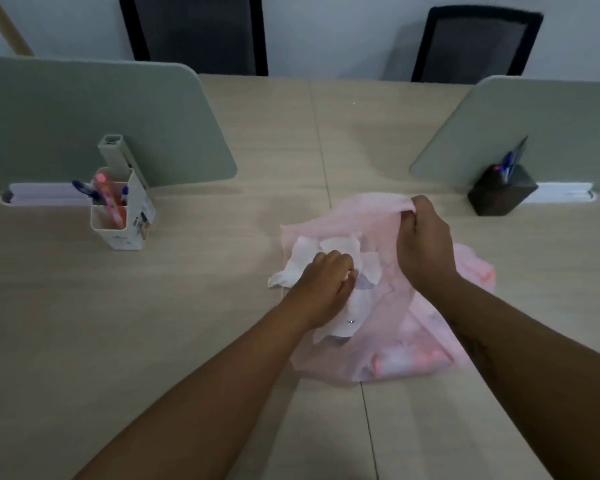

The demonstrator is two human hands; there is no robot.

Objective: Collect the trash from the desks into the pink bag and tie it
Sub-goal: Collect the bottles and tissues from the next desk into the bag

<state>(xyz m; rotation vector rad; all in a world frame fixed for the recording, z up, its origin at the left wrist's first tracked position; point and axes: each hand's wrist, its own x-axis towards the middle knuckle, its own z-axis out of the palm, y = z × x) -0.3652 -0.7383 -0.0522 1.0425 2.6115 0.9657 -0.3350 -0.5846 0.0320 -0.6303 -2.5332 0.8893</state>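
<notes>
now | left hand [321,285] on crumpled paper [303,261] | right hand [425,244] pinching pink bag [378,216] | no legible writing

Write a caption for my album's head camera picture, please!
Left hand stuffs white paper into the pink bag while the right hand holds its rim open.

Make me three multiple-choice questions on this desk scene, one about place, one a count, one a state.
1. Where is the white plastic pen holder? A left of the bag; B right of it; C inside it.
2. How many black office chairs stand behind the desk? A one; B two; C four.
3. The thin pink plastic bag is: A tied; B held open; C folded flat.

A: the holder stands by the left grey divider.
B: one chair, another.
B: the right hand lifts its rim while the left hand pushes crumpled white paper in.
</notes>
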